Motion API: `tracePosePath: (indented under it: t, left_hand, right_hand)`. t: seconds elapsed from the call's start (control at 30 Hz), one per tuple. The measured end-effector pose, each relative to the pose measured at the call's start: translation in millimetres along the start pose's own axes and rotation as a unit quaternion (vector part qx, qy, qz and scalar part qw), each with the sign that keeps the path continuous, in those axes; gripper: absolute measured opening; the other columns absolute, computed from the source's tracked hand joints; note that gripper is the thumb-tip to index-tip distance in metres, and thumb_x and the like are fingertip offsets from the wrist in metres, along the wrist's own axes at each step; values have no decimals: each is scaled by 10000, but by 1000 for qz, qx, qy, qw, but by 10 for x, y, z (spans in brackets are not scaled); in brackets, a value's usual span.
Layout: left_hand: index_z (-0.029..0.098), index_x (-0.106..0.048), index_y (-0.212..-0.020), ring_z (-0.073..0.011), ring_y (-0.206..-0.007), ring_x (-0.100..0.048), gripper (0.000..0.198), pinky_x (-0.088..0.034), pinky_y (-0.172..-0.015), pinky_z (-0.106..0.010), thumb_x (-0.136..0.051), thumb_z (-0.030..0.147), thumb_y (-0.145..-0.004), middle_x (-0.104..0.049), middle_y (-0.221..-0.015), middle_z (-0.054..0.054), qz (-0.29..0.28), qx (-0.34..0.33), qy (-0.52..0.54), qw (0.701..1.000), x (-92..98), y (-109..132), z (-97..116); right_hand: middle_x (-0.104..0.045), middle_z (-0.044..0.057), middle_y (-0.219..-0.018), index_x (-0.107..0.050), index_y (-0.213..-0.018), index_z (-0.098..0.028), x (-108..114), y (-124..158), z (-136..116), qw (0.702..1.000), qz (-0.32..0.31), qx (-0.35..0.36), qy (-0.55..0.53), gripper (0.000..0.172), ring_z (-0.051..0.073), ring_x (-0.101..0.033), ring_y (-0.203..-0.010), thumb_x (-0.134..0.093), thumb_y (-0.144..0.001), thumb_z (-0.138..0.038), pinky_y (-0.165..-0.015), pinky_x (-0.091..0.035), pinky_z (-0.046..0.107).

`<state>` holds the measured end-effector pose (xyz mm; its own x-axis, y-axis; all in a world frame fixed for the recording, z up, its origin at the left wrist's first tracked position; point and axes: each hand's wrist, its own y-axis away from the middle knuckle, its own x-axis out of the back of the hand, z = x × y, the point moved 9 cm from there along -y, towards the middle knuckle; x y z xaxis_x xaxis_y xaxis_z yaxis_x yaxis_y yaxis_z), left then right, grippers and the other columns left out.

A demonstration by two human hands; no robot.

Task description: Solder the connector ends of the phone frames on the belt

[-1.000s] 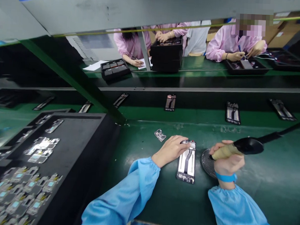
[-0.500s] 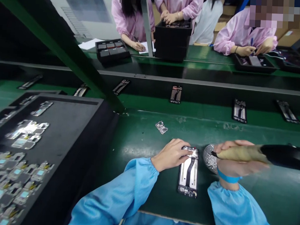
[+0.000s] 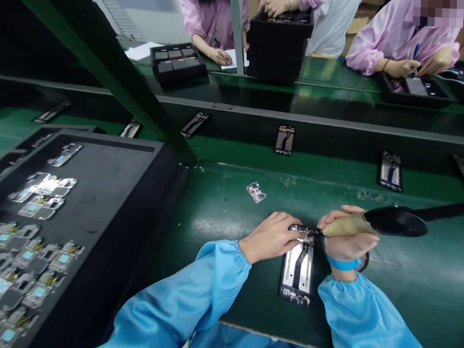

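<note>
An opened phone (image 3: 297,266) lies on the green bench with its silver inside and black ribbon cable facing up. My left hand (image 3: 273,237) holds it by its upper left side, the fingers over the top end. What looks like an electric screwdriver, with a tape-wrapped grip (image 3: 343,226) and black rear part, is in my right hand (image 3: 350,246). Its tip is at the phone's upper right corner; the exact contact is too small to make out. A round dotted plate (image 3: 364,262) is mostly hidden beneath my right wrist. Beyond my left hand lies a loose circuit board (image 3: 256,192).
At left stands a black tray (image 3: 113,158) bearing several circuit boards. A slanting green post (image 3: 143,103) rises beside it. Several opened phones, one of them (image 3: 284,140) ahead, lie along the far strip. Across it, people in pink work by black boxes (image 3: 278,50).
My right hand has brought the screwdriver left, from the dotted plate to the phone's top corner. My left hand stays on the phone. The whole view has shifted slightly.
</note>
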<state>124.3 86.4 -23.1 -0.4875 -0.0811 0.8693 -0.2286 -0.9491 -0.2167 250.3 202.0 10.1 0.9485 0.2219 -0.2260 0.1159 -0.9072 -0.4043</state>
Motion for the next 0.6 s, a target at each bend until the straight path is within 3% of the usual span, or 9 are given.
tracePosePath:
  t: [0.33,0.5,0.6]
  left_hand:
    - [265,-752,-1335,-278,-1219,-621,286,-498,-1013,-418,-582,370,-1131,-690,-1402,-92,3,-3,1,1000,7,11,3]
    - [236,-742,-1342,-275,-1220,-618,290,-510,-1028,-424,-563,338,-1137,-679,-1397,-114,15,-12,15,1000,12,14,12]
    - [239,-742,-1318,-276,-1228,-621,264,-522,-1034,-428,-575,323,-1132,-682,-1397,-107,28,-15,10,999,-10,3,17]
  right_hand:
    - [-574,-24,-611,-604,-1026,-213,-71,19,0,1000,-5,-9,13,781,178,-547,-434,-467,-874,-967,-437,-462,324]
    - [-556,-25,-567,-593,-1004,-237,269,-159,-146,996,82,43,-14,749,183,-506,-392,-359,-919,-943,-401,-460,343]
    - [-543,-31,-542,-591,-967,-237,366,-231,-116,995,101,19,-4,749,185,-485,-368,-424,-875,-961,-375,-435,338]
